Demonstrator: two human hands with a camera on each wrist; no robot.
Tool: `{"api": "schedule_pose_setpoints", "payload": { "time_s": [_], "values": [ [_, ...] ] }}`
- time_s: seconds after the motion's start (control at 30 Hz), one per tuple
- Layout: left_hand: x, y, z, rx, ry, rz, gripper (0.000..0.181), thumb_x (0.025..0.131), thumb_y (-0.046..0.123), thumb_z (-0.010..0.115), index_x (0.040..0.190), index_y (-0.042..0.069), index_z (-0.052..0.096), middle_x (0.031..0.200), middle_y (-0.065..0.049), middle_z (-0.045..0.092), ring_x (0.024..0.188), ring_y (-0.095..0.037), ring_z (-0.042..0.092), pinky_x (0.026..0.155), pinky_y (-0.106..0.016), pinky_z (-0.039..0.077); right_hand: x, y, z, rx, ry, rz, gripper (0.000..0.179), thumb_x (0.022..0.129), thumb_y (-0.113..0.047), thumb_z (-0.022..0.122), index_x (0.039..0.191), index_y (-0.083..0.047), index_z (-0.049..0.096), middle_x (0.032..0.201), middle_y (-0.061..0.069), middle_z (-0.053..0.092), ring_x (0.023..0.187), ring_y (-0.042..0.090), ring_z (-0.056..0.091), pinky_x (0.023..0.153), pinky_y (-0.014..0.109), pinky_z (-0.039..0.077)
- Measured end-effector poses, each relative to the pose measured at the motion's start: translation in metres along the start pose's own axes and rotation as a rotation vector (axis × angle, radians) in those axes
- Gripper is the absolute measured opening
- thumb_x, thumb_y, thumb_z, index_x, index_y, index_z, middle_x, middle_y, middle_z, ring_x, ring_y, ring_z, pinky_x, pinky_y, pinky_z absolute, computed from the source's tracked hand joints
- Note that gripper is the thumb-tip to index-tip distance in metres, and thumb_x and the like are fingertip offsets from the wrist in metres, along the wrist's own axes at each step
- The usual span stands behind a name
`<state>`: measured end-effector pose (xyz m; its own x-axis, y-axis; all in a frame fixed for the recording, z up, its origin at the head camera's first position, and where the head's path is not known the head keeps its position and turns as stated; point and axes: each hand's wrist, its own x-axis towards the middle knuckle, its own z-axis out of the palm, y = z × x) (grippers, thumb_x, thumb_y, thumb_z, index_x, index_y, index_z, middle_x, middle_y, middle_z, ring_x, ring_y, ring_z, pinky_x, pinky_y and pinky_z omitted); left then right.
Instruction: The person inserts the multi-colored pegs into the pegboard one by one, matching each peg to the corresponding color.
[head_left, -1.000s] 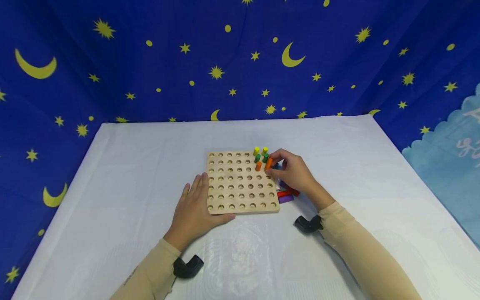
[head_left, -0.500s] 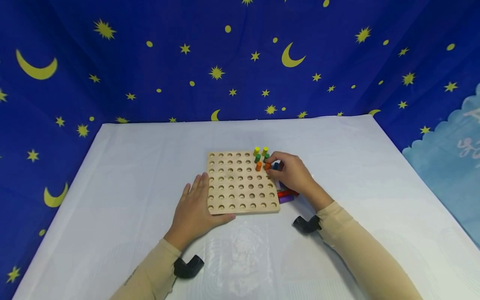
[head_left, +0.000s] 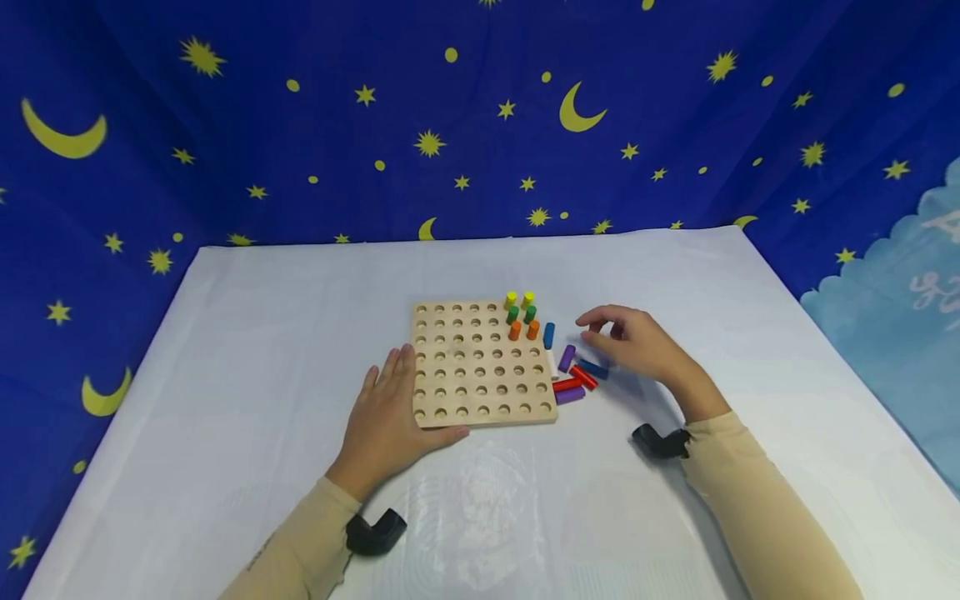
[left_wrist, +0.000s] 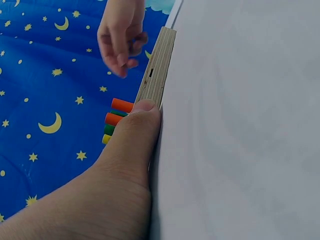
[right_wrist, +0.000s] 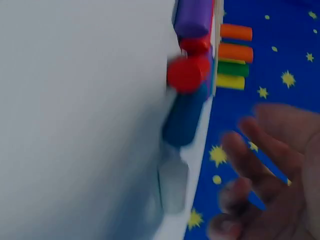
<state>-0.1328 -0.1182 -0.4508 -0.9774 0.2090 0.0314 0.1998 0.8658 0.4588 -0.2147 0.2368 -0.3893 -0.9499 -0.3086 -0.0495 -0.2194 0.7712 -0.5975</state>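
- Blue cloth (head_left: 315, 125) with yellow moons and stars hangs behind a white table (head_left: 300, 317).
- On this table lies flat a square wooden board (head_left: 468, 363) with rows of round holes.
- At its far right corner stand upright two yellow pegs (head_left: 511, 300), then two green pegs (head_left: 513, 315), then two orange pegs (head_left: 533, 330), row after row.
- Along the right side of the board lie loose pegs: two blue pegs (head_left: 549, 335), one white peg (head_left: 552, 365), two purple pegs (head_left: 567, 358) and two red pegs (head_left: 583, 377).
- One pale peg (right_wrist: 173, 185) is seen near a blue one in the right wrist view.
- The left hand (head_left: 386, 421) touches the board: its straight fingers are at the left edge, and the thumb, spread from them, is along the near edge.
- The right hand (head_left: 636, 342) hovers beside the loose pegs, its fingers softly bent and apart from the thumb.
- Both sleeves (head_left: 757, 492) are beige.
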Motion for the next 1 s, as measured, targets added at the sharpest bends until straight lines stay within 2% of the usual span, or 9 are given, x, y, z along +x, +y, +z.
{"api": "schedule_pose_setpoints", "payload": {
  "time_s": [0.07,0.13,0.27,0.33,0.5,0.63,0.77,0.87,1.0],
  "values": [
    [0.000,0.000,-0.001,0.003,0.000,0.000,0.140,0.064,0.088,0.063,0.158,0.000,0.008,0.166,-0.018,0.013,0.155,-0.033,0.013,0.127,-0.052,0.009,-0.006,0.004,-0.005,-0.017,-0.106,-0.006,0.028,0.095,-0.016,0.065,0.123,-0.012,0.067,0.106,0.005,0.067,0.078,0.021,0.051,0.064,0.029,0.045],
    [0.000,0.000,-0.001,0.003,0.005,0.003,0.140,0.064,0.088,0.064,0.158,0.000,0.008,0.166,-0.018,0.014,0.155,-0.033,0.013,0.127,-0.052,0.009,-0.011,0.007,-0.008,-0.033,-0.194,-0.019,0.032,0.093,-0.013,0.067,0.124,-0.014,0.067,0.111,0.005,0.067,0.086,0.021,0.054,0.074,0.032,0.049],
    [0.001,0.000,-0.001,0.006,0.004,0.002,0.141,0.064,0.089,0.063,0.158,-0.001,0.008,0.166,-0.018,0.014,0.155,-0.033,0.013,0.127,-0.052,0.009,-0.016,0.009,-0.007,-0.092,-0.268,-0.064,0.037,0.088,-0.008,0.071,0.124,-0.014,0.068,0.119,0.005,0.069,0.106,0.024,0.060,0.094,0.047,0.052],
    [0.001,0.000,-0.001,0.009,0.000,0.000,0.141,0.063,0.089,0.063,0.158,-0.001,0.008,0.166,-0.018,0.014,0.155,-0.033,0.013,0.127,-0.052,0.009,-0.017,0.008,-0.005,-0.136,-0.266,-0.081,0.038,0.087,-0.007,0.073,0.124,-0.013,0.069,0.116,0.006,0.070,0.108,0.024,0.062,0.098,0.050,0.052],
    [0.001,0.000,-0.002,0.008,-0.002,0.001,0.141,0.063,0.088,0.064,0.158,-0.001,0.008,0.166,-0.019,0.014,0.155,-0.033,0.013,0.127,-0.052,0.010,-0.017,0.002,0.001,-0.217,-0.252,-0.089,0.043,0.087,-0.009,0.074,0.129,-0.014,0.065,0.101,0.001,0.069,0.092,0.018,0.059,0.086,0.042,0.055],
    [0.001,0.000,-0.002,0.005,0.003,0.006,0.141,0.064,0.087,0.065,0.158,-0.002,0.009,0.165,-0.019,0.015,0.155,-0.033,0.014,0.127,-0.052,0.010,-0.014,-0.001,0.005,-0.271,-0.248,-0.079,0.044,0.088,-0.013,0.072,0.131,-0.017,0.064,0.090,-0.003,0.063,0.082,0.015,0.054,0.075,0.033,0.049],
    [0.000,0.000,-0.001,0.002,0.006,0.009,0.141,0.064,0.086,0.066,0.158,-0.002,0.009,0.165,-0.019,0.015,0.155,-0.033,0.014,0.127,-0.052,0.010,-0.010,-0.004,0.007,-0.301,-0.236,-0.057,0.042,0.088,-0.015,0.072,0.129,-0.015,0.064,0.088,-0.003,0.063,0.080,0.015,0.054,0.074,0.032,0.050],
    [0.000,0.000,-0.001,0.004,0.007,0.008,0.141,0.063,0.086,0.066,0.158,-0.002,0.009,0.165,-0.019,0.015,0.155,-0.033,0.014,0.127,-0.052,0.010,-0.009,-0.004,0.007,-0.275,-0.195,-0.031,0.041,0.087,-0.015,0.072,0.127,-0.012,0.063,0.090,0.000,0.066,0.079,0.015,0.056,0.075,0.033,0.051],
    [0.000,0.000,-0.001,0.003,0.004,0.007,0.141,0.064,0.085,0.067,0.158,-0.002,0.009,0.165,-0.019,0.015,0.155,-0.033,0.014,0.127,-0.052,0.010,-0.007,-0.005,0.009,-0.125,-0.092,-0.007,0.040,0.088,-0.018,0.073,0.127,-0.014,0.061,0.094,0.002,0.067,0.077,0.018,0.054,0.069,0.030,0.048]
  ]
}}
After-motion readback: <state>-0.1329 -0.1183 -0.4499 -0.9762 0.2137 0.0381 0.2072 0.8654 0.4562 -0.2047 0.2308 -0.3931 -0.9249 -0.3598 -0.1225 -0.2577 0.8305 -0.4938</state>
